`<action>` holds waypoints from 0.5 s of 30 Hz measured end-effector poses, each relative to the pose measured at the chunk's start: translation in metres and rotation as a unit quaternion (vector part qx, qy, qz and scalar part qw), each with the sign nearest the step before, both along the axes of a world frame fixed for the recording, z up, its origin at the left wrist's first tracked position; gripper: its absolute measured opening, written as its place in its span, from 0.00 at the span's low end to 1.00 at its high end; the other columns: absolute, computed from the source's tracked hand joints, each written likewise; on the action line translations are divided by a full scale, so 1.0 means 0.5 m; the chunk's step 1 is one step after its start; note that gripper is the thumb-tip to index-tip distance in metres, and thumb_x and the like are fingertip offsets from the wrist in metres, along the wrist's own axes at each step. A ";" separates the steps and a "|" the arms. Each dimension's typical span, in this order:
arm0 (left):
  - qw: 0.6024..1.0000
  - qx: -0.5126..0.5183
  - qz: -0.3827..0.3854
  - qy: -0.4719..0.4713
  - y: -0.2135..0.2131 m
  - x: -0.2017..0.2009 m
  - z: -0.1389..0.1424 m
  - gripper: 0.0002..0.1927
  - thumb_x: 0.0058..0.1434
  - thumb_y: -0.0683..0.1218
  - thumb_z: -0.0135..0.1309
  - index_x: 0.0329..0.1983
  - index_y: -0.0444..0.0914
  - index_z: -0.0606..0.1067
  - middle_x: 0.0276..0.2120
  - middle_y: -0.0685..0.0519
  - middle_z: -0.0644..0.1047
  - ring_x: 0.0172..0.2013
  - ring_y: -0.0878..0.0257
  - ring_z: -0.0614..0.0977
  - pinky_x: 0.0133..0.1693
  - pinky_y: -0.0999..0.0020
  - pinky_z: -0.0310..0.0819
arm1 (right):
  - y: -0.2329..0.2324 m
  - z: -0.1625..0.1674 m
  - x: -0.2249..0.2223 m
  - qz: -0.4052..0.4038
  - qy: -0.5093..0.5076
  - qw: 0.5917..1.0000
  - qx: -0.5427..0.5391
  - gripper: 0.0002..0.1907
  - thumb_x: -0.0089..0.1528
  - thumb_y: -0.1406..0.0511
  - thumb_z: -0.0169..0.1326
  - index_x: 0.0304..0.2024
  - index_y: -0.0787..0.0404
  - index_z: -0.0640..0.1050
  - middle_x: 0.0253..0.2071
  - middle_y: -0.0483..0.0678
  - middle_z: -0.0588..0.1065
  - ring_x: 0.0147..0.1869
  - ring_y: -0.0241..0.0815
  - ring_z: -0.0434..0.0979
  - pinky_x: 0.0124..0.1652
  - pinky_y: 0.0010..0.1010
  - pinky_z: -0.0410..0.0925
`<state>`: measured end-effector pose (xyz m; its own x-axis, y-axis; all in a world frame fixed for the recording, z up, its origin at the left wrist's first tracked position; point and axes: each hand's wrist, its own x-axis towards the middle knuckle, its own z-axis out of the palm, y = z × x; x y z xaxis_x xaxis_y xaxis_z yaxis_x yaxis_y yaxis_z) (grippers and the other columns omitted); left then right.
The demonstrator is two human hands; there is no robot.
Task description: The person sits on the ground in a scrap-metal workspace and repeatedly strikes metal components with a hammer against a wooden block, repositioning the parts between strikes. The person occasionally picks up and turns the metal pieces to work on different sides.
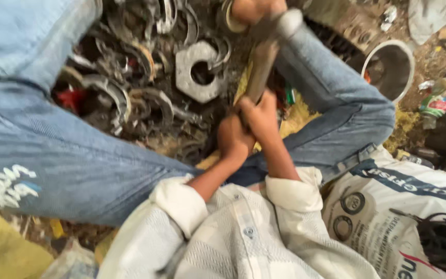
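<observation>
Head view: the left hand point(233, 138) and the right hand point(260, 116), touching each other, clench the near end of a wooden hammer handle point(260, 70). The shaft slants away to a grey metal hammer head point(285, 23) at the far edge. Left of the handle, a large hexagonal nut point(198, 72) lies among curved metal scrap point(114, 93). A round metal bowl point(389, 70) sits far right.

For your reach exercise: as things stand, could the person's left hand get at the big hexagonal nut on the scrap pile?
Probably yes: the left hand grips the hammer handle, but the hexagonal nut lies uncovered just ahead.
</observation>
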<state>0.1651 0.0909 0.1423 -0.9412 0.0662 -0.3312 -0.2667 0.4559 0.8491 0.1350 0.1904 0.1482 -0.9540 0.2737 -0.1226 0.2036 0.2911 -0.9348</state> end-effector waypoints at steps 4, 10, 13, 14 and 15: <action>0.995 0.055 -0.007 0.084 -0.020 -0.018 0.056 0.19 0.58 0.50 0.58 0.49 0.35 0.74 0.37 0.36 0.80 0.39 0.35 0.81 0.40 0.43 0.75 | 0.016 0.050 0.007 -0.044 0.029 0.987 -0.153 0.08 0.62 0.66 0.57 0.33 0.66 0.74 0.26 0.46 0.75 0.30 0.37 0.76 0.33 0.30 0.72; 0.953 -0.158 -0.243 -0.088 -0.057 -0.050 0.059 0.27 0.46 0.47 0.67 0.48 0.34 0.74 0.39 0.38 0.81 0.41 0.41 0.83 0.42 0.47 0.78 | 0.007 -0.100 0.005 -0.020 -0.093 0.994 -0.053 0.14 0.60 0.64 0.62 0.39 0.69 0.75 0.32 0.49 0.77 0.35 0.38 0.76 0.36 0.30 0.71; 0.907 -0.230 -0.348 -0.064 -0.129 -0.098 0.149 0.18 0.56 0.56 0.66 0.42 0.40 0.82 0.41 0.42 0.83 0.43 0.45 0.84 0.47 0.50 0.76 | 0.002 -0.088 0.002 0.044 -0.082 0.992 0.088 0.26 0.61 0.60 0.69 0.49 0.71 0.71 0.41 0.52 0.76 0.44 0.40 0.75 0.43 0.33 0.70; 0.946 -0.104 -0.306 0.026 -0.173 -0.118 0.204 0.19 0.56 0.52 0.67 0.46 0.38 0.82 0.41 0.42 0.83 0.42 0.46 0.84 0.46 0.52 0.77 | 0.007 -0.043 0.004 0.042 -0.009 0.995 0.093 0.27 0.64 0.60 0.68 0.53 0.72 0.71 0.46 0.53 0.75 0.49 0.42 0.75 0.47 0.34 0.69; 0.956 -0.037 -0.274 0.099 -0.219 -0.135 0.268 0.19 0.56 0.53 0.67 0.47 0.38 0.82 0.41 0.42 0.83 0.42 0.46 0.84 0.46 0.52 0.77 | 0.013 0.018 0.004 0.042 0.067 0.992 0.098 0.28 0.66 0.59 0.67 0.57 0.73 0.71 0.51 0.54 0.75 0.53 0.43 0.75 0.50 0.36 0.68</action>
